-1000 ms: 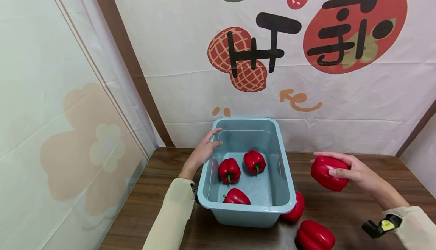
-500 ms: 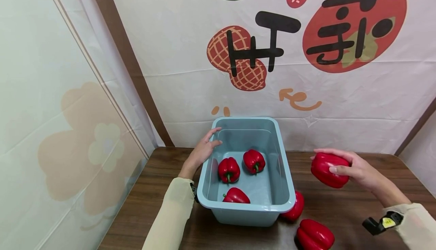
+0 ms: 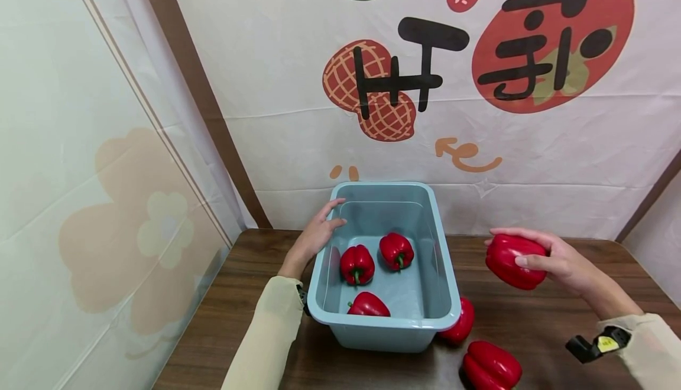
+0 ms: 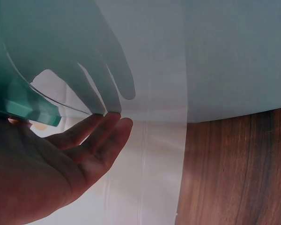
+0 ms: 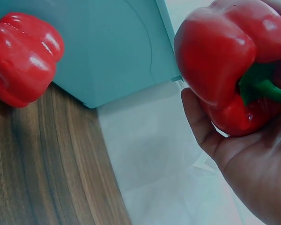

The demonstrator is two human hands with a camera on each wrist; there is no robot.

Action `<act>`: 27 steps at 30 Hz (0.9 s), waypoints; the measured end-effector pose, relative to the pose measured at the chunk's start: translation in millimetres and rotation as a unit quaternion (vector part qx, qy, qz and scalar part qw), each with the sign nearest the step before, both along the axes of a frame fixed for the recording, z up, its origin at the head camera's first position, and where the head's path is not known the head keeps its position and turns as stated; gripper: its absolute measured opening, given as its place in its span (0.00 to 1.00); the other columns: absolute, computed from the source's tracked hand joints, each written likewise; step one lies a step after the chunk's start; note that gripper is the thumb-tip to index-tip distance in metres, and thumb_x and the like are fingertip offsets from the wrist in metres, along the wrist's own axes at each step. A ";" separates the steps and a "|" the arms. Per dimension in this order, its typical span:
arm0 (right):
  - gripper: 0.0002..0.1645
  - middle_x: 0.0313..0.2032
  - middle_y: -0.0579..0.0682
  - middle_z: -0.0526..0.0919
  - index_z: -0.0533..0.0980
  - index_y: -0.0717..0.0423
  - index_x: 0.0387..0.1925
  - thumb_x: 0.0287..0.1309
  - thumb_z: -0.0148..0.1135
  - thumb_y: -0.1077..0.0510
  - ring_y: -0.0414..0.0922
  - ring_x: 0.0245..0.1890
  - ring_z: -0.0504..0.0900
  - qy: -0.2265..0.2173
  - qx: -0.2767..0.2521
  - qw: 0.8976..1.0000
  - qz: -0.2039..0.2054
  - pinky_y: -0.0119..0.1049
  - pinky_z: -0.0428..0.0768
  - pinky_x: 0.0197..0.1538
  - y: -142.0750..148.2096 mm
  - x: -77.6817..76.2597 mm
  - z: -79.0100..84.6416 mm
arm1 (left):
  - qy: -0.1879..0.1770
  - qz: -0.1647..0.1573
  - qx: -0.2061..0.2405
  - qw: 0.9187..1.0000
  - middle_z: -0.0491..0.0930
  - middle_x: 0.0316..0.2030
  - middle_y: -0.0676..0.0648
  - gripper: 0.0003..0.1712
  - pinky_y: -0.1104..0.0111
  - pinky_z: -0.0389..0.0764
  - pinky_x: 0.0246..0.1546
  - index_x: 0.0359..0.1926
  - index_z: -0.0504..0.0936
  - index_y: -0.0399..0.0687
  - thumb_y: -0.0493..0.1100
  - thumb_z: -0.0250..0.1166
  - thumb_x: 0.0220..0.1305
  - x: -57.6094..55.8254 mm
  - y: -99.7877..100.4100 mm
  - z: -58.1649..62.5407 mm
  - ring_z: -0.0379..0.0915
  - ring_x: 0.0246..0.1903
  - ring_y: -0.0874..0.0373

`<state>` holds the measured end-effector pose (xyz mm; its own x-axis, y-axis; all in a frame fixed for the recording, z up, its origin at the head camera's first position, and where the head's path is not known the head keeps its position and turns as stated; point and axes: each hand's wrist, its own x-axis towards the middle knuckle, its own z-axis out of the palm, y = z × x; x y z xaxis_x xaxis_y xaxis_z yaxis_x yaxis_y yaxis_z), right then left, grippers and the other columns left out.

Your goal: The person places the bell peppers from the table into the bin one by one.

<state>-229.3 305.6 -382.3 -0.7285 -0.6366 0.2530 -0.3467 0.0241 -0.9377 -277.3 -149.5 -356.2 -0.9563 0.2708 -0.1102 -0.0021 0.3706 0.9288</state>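
Note:
A light blue plastic bin [image 3: 384,323] stands on the table with three red bell peppers inside: one on the left [image 3: 357,265], one farther back [image 3: 396,251] and one near the front wall [image 3: 368,304], partly hidden. My left hand [image 3: 315,235] holds the bin's left rim. In the left wrist view its fingers [image 4: 103,145] touch the outer wall, with the rim above the palm. To the right of the bin, my right hand [image 3: 564,263] grips a red bell pepper [image 3: 515,262] above the table. Its green stem [image 5: 267,89] shows in the right wrist view.
Two more red bell peppers lie on the wooden table [image 3: 213,331]: one against the bin's front right corner [image 3: 460,322], another nearer the front edge of view [image 3: 490,366]. A printed white cloth [image 3: 287,142] hangs behind the table, and another cloth [image 3: 48,201] hangs along the left.
My right hand has risen slightly with the bell pepper in its grip. The left hand stays on the bin's rim, and the bin and other peppers stay in place.

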 end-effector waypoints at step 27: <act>0.35 0.60 0.47 0.77 0.63 0.58 0.70 0.60 0.49 0.72 0.46 0.52 0.80 0.002 0.022 1.000 -0.013 0.47 0.86 0.42 -4.8 2.6 11.1 | 0.001 0.005 0.000 1.000 0.52 0.75 0.37 0.32 0.38 0.67 0.61 0.76 0.56 0.51 0.44 0.50 0.73 -0.3 0.9 -0.1 0.62 0.65 0.35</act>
<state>-226.6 300.7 -371.1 -0.7435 -0.6284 0.2286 -0.3491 0.0733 -0.9342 -277.5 -148.6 -356.3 -0.9593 0.2607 -0.1083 -0.0040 0.3708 0.9287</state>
